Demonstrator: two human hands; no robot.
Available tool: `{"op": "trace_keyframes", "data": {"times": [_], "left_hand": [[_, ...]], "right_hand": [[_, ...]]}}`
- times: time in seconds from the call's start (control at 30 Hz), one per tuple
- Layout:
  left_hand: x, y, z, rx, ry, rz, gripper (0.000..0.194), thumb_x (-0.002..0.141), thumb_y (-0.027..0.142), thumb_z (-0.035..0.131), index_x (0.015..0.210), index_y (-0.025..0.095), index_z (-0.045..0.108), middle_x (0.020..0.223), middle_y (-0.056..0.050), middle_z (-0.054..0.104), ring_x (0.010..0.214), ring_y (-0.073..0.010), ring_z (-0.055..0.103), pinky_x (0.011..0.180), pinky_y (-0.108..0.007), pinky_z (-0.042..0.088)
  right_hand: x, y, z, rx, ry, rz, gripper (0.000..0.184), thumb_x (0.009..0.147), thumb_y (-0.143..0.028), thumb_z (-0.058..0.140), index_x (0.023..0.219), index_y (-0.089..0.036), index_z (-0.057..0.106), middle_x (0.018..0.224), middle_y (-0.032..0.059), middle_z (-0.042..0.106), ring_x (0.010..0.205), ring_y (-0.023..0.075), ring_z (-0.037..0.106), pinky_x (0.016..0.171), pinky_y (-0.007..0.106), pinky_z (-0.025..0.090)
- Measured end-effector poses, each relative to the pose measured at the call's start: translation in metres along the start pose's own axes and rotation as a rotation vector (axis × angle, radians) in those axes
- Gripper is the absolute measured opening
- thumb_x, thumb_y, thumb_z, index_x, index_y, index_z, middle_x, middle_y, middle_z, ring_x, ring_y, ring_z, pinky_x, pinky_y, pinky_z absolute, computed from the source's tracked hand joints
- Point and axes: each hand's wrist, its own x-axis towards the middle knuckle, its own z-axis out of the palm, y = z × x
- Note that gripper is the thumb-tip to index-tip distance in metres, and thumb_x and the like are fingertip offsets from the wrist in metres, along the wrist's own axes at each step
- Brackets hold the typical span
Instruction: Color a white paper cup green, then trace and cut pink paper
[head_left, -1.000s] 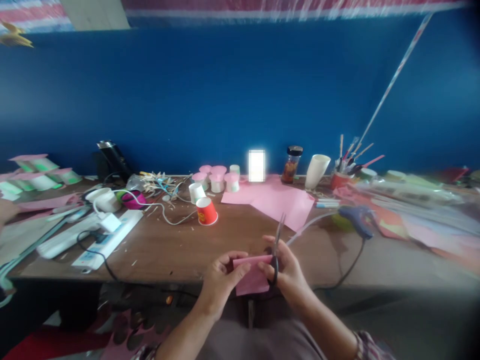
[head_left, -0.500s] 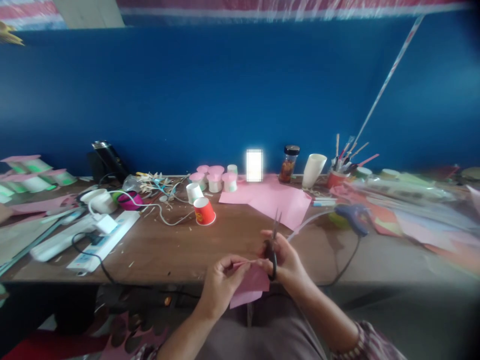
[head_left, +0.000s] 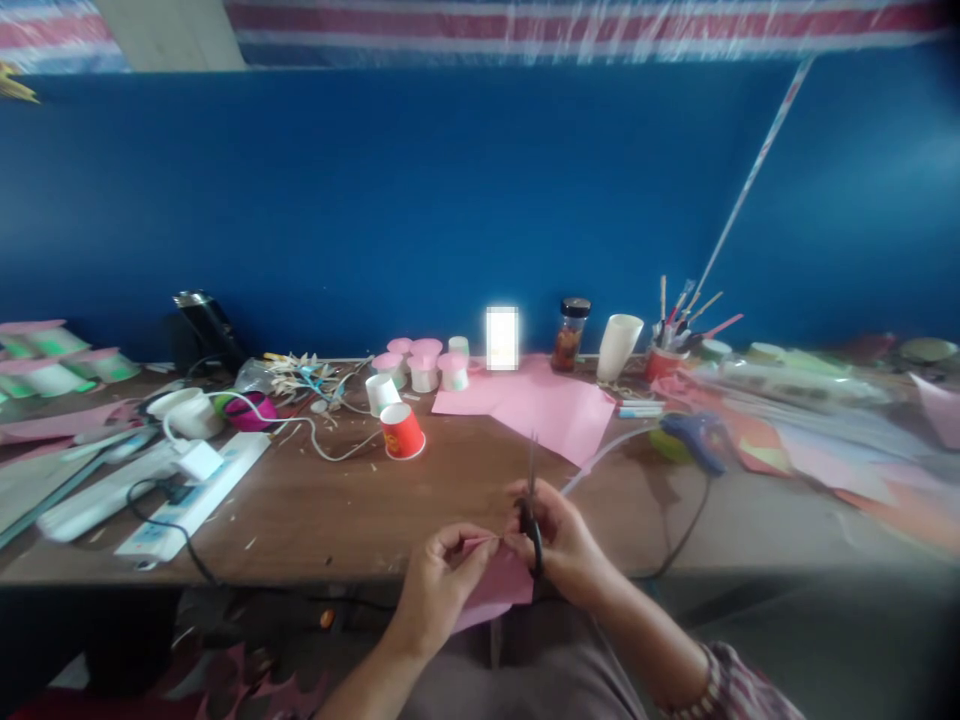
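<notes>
Pinched between the thumb and fingers of my left hand [head_left: 442, 580] is a folded piece of pink paper [head_left: 502, 585], hanging just over the table's front edge. My right hand [head_left: 562, 540] has black-handled scissors [head_left: 533, 530] in its grip, blades pointing up and away from the paper. Its thumb and fingertip also touch the paper's upper edge, close to my left fingertips. Beyond my hands a red paper cup [head_left: 403, 432] stands upside down beside a white paper cup [head_left: 383, 394]. A larger pink sheet [head_left: 555, 405] lies further back.
Several cups with pink tops [head_left: 426, 365] stand near the blue wall. On the left lies a power strip [head_left: 195, 500] with cables. A glue gun [head_left: 694, 440] with its cord, a jar [head_left: 572, 335] and a cup of tools [head_left: 666, 360] are on the right.
The camera view has shifted slightly, so the table sits lower and further left. Both hands still hold the paper; the scissors now point more straight up.
</notes>
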Motion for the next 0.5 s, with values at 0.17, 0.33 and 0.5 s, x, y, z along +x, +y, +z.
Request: {"op": "trace_keyframes", "data": {"times": [0.17, 0.33, 0.5], "left_hand": [[-0.001, 0.003, -0.004, -0.093, -0.007, -0.072, 0.031, 0.067, 0.044, 0.070, 0.076, 0.014, 0.069, 0.071, -0.005, 0.069, 0.064, -0.0142, 0.059, 0.059, -0.021, 0.045], [-0.004, 0.010, -0.007, -0.102, -0.019, -0.068, 0.029, 0.066, 0.043, 0.072, 0.073, 0.015, 0.069, 0.066, -0.003, 0.067, 0.061, -0.0133, 0.057, 0.057, -0.021, 0.044], [-0.004, 0.011, -0.009, -0.102, -0.017, -0.067, 0.028, 0.066, 0.041, 0.072, 0.074, 0.014, 0.069, 0.067, -0.004, 0.067, 0.062, -0.0137, 0.057, 0.058, -0.021, 0.043]], "right_hand": [[-0.001, -0.001, -0.003, -0.009, 0.000, 0.002, 0.050, 0.061, -0.026, 0.081, 0.102, -0.021, 0.053, 0.074, -0.0030, 0.058, 0.065, 0.0098, 0.054, 0.056, 0.020, 0.042], [-0.003, -0.005, -0.005, -0.025, 0.062, 0.011, 0.049, 0.058, -0.027, 0.081, 0.097, -0.019, 0.053, 0.071, -0.0038, 0.058, 0.060, 0.0086, 0.052, 0.053, 0.019, 0.041], [-0.005, -0.004, -0.003, -0.043, 0.105, 0.015, 0.046, 0.060, -0.031, 0.081, 0.094, -0.019, 0.053, 0.069, -0.0030, 0.059, 0.060, 0.0099, 0.053, 0.052, 0.020, 0.042]]}}
